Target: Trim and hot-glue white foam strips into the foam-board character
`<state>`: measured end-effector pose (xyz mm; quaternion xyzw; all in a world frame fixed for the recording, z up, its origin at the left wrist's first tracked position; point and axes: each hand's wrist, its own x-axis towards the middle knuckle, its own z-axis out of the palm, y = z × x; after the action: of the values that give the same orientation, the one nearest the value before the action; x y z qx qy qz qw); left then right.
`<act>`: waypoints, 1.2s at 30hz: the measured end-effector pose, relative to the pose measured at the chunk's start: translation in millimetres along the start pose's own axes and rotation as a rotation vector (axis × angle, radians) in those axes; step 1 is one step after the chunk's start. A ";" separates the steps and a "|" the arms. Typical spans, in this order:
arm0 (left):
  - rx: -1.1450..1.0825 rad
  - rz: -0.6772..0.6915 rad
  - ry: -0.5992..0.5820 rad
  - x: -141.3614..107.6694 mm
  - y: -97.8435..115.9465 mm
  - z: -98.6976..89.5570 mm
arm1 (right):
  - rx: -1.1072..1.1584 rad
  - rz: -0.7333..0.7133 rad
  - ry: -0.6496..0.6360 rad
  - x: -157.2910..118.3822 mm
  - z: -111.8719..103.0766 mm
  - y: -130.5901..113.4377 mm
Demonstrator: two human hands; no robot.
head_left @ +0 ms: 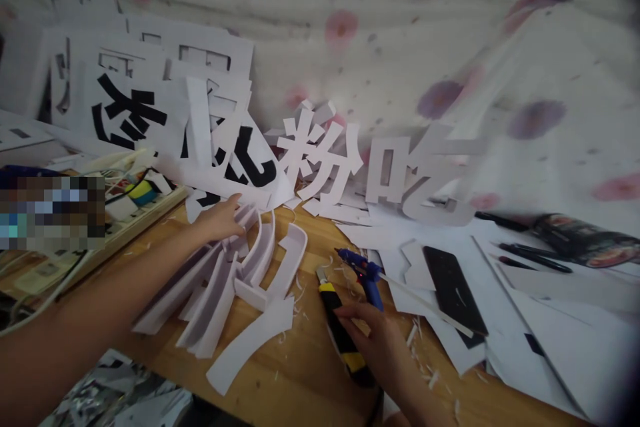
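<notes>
Fingers of the left hand (223,220) spread partway against the top of the white letter (220,300), which lies on the table (285,373); their grip is unclear. Right hand (383,337) curls, fingertips slightly parted over the knife (336,332), near the glue gun (369,272); I cannot tell whether it holds anything.

Below the glue gun (369,275), the right hand (377,337) hides part of the knife (331,310) from us; left of the gun, a forearm (110,300) is cut off.
</notes>
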<state>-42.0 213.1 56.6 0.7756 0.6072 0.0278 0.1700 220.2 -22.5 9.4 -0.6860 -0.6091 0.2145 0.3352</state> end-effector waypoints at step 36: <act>-0.035 0.177 0.212 -25.7 -26.5 34.1 | -0.739 -0.213 0.110 -5.0 40.6 25.0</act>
<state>-64.8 186.3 20.9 0.8159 0.5503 0.1350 0.1155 208.2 -20.2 -37.0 -0.7038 -0.6944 -0.0925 0.1177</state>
